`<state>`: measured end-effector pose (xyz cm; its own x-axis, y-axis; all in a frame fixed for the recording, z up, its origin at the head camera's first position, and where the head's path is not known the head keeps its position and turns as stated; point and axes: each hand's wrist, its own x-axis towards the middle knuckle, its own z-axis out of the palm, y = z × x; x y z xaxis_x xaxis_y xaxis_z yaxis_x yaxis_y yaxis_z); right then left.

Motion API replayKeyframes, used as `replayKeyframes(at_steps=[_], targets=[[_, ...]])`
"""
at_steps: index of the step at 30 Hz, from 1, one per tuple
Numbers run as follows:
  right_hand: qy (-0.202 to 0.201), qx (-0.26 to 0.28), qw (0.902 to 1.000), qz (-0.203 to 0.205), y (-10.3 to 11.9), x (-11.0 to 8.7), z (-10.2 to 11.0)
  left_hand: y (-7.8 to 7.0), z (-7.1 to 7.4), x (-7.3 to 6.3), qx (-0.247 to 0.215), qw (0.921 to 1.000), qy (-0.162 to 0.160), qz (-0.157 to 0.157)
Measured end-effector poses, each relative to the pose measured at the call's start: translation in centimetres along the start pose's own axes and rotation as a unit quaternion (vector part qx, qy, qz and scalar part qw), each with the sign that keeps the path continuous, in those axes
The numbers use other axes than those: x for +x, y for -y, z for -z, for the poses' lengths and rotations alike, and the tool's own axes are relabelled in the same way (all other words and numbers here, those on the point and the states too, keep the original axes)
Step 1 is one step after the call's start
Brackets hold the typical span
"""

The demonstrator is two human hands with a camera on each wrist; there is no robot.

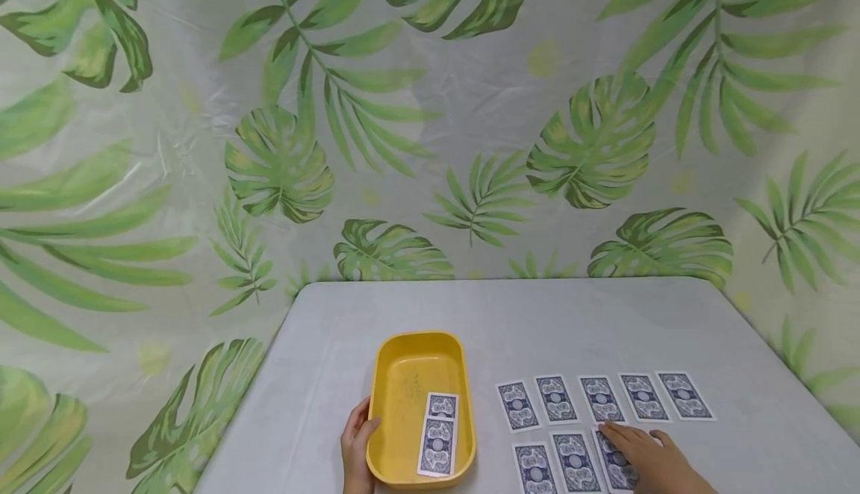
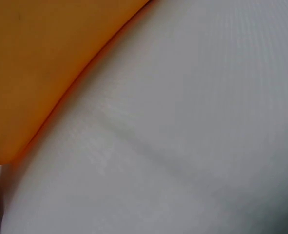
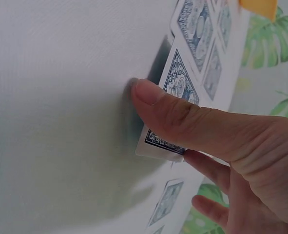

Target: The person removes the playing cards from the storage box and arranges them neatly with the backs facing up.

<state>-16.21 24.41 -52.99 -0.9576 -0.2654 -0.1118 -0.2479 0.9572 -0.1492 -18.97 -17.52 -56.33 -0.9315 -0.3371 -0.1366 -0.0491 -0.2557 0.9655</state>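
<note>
My left hand (image 1: 356,445) grips the left rim of a yellow tray (image 1: 466,404), whose outer wall (image 2: 41,63) fills a corner of the left wrist view. Two overlapping playing cards (image 1: 438,445) lie inside it, blue patterned backs up. To the right, my right hand (image 1: 655,460) is over the rightmost playing card (image 1: 614,464) of the nearer row and covers part of it. In the right wrist view the thumb crosses this blue-backed card (image 3: 180,85) and a fingertip meets its corner, so the card sits between thumb and fingers. A shadow falls beside it.
Beyond the right hand runs a farther row of several face-down cards (image 1: 601,398). Two more cards, one of them this playing card (image 1: 576,463), lie left of the hand in the nearer row. A white-covered table (image 1: 537,315) meets a leaf-patterned curtain (image 1: 484,106) behind.
</note>
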Motion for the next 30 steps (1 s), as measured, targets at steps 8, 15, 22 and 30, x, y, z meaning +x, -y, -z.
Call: replayKeyframes(at_steps=[8,15,22,30], targets=[[0.033,0.009,0.9994,-0.001,-0.2,0.1,0.1,0.0,0.0,0.1,-0.006,0.9999,-0.006,-0.008],[0.072,0.03,0.9967,-0.022,-0.1,0.5,0.2,0.1,0.0,0.0,-0.004,1.0,-0.006,-0.004],[0.089,0.048,0.9939,-0.044,0.1,0.9,0.0,0.0,0.1,0.0,0.0,1.0,-0.004,-0.003],[0.078,0.056,0.9949,-0.032,-0.3,1.3,-0.4,-0.1,0.1,0.1,0.003,1.0,-0.002,-0.008]])
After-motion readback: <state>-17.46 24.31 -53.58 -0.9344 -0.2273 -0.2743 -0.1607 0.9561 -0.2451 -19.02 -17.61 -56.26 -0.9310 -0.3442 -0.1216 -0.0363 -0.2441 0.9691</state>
